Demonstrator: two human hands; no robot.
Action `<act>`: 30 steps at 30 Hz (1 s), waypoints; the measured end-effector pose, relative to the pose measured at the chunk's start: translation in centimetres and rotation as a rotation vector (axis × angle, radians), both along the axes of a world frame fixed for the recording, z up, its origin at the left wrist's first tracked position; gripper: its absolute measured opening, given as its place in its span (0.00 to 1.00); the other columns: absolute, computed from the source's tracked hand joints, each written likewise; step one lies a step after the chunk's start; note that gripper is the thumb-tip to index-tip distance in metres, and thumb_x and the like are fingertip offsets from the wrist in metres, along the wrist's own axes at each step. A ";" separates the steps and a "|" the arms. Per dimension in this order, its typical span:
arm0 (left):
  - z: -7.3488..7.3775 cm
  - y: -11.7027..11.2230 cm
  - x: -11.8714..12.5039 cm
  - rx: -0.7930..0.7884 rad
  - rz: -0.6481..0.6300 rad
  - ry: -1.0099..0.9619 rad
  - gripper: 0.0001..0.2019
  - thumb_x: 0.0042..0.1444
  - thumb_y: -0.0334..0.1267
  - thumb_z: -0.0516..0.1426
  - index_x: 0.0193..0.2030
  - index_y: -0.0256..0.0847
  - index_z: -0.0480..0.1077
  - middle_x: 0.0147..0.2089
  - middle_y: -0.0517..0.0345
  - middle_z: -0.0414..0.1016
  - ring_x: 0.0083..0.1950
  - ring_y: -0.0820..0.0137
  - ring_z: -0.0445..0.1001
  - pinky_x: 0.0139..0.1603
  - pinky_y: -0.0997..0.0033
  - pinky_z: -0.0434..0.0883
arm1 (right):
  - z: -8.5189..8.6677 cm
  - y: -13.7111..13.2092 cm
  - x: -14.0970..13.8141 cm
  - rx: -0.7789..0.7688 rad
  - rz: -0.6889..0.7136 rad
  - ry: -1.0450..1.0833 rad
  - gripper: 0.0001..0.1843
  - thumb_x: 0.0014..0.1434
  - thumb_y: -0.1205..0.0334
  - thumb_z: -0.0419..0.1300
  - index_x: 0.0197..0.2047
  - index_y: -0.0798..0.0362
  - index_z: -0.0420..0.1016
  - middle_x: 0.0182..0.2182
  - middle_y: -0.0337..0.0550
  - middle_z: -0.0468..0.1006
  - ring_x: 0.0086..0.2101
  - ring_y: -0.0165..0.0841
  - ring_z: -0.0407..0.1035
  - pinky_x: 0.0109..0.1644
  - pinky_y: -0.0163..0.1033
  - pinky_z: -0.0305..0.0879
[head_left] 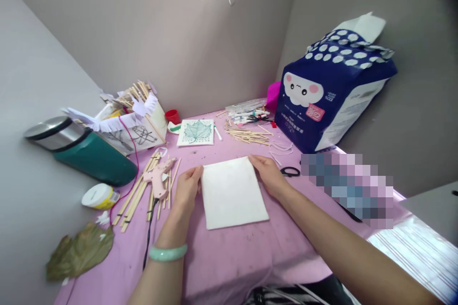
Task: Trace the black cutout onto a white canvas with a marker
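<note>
A white rectangular paper sheet (232,195) lies flat in the middle of the pink-covered bench (232,262). The left hand (186,186), with a pale green bangle (168,252) on its wrist, touches the sheet's left edge near the far corner; its grip is loosely curled, and I cannot tell whether it pinches the paper. The right hand (269,175) rests on the far right corner, its grip open and flat. A pink glue gun (159,178) lies on loose wooden sticks (134,198) just left of the left hand; black-handled scissors (289,170) lie beside the right
</note>
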State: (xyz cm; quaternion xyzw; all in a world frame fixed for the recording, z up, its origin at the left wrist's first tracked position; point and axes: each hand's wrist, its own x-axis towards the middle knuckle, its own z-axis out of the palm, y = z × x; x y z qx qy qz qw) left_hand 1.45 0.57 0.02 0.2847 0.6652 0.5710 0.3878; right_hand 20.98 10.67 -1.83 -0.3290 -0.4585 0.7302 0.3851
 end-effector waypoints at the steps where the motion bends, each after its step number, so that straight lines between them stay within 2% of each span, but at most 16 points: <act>1: 0.1 0.0 -0.1 0.026 -0.021 -0.049 0.19 0.50 0.49 0.59 0.20 0.39 0.60 0.13 0.68 0.52 0.16 0.80 0.51 0.18 0.78 0.46 | 0.1 0.1 0.1 -0.052 0.025 0.046 0.16 0.52 0.50 0.64 0.31 0.56 0.77 0.27 0.42 0.79 0.28 0.34 0.71 0.36 0.38 0.66; 4: 0.6 -0.3 -0.6 0.074 -0.151 -0.250 0.20 0.51 0.50 0.60 0.20 0.38 0.61 0.13 0.68 0.53 0.16 0.80 0.52 0.18 0.78 0.50 | 0.5 0.6 0.5 -0.253 0.134 0.167 0.13 0.52 0.54 0.65 0.32 0.56 0.76 0.29 0.44 0.80 0.32 0.37 0.74 0.41 0.40 0.68; 8: 1.4 -0.7 -1.0 0.077 -0.325 -0.420 0.19 0.51 0.49 0.60 0.20 0.38 0.62 0.13 0.66 0.56 0.16 0.78 0.57 0.20 0.78 0.55 | 0.8 0.9 0.9 -0.441 0.224 0.205 0.12 0.57 0.53 0.60 0.35 0.54 0.76 0.32 0.45 0.80 0.39 0.40 0.75 0.48 0.45 0.68; 11: 1.5 -0.8 -1.1 0.074 -0.362 -0.473 0.19 0.52 0.49 0.60 0.21 0.38 0.62 0.13 0.66 0.57 0.16 0.78 0.58 0.20 0.77 0.56 | 0.9 0.9 1.2 -0.416 0.254 0.177 0.16 0.58 0.50 0.57 0.36 0.55 0.76 0.34 0.48 0.81 0.41 0.43 0.74 0.48 0.48 0.67; 16: 1.4 -0.8 -1.0 0.042 -0.352 -0.493 0.19 0.48 0.49 0.62 0.19 0.38 0.62 0.13 0.66 0.56 0.17 0.78 0.58 0.20 0.77 0.57 | 0.8 1.0 1.6 -0.229 0.326 0.054 0.24 0.56 0.42 0.54 0.39 0.54 0.76 0.39 0.51 0.80 0.41 0.45 0.74 0.45 0.49 0.68; 19: 1.4 -0.8 -1.0 0.025 -0.337 -0.476 0.20 0.46 0.49 0.64 0.19 0.38 0.61 0.14 0.66 0.56 0.17 0.78 0.57 0.20 0.77 0.56 | 0.7 1.1 1.8 -0.179 0.341 -0.023 0.27 0.55 0.40 0.53 0.41 0.54 0.76 0.41 0.52 0.79 0.41 0.44 0.74 0.44 0.48 0.68; 22: 1.3 -0.8 -1.0 0.036 -0.331 -0.492 0.19 0.45 0.48 0.64 0.19 0.37 0.62 0.14 0.66 0.56 0.17 0.80 0.55 0.20 0.77 0.55 | 0.7 1.1 1.9 -0.228 0.317 0.017 0.24 0.54 0.42 0.55 0.42 0.54 0.76 0.40 0.51 0.79 0.41 0.44 0.74 0.44 0.49 0.68; 27: 0.9 -0.6 -0.9 0.083 -0.344 -0.450 0.19 0.48 0.48 0.63 0.20 0.36 0.63 0.15 0.65 0.58 0.18 0.79 0.57 0.22 0.77 0.56 | 0.8 1.2 1.7 -0.410 0.214 0.168 0.14 0.50 0.55 0.63 0.38 0.53 0.78 0.38 0.47 0.80 0.40 0.43 0.75 0.46 0.49 0.68; 30: 1.2 -0.6 -0.8 0.104 -0.300 -0.326 0.20 0.50 0.50 0.61 0.19 0.36 0.64 0.16 0.64 0.59 0.19 0.79 0.58 0.23 0.77 0.56 | 0.7 1.2 1.3 -0.335 0.106 0.153 0.12 0.49 0.56 0.64 0.37 0.52 0.79 0.35 0.45 0.81 0.38 0.40 0.75 0.45 0.46 0.69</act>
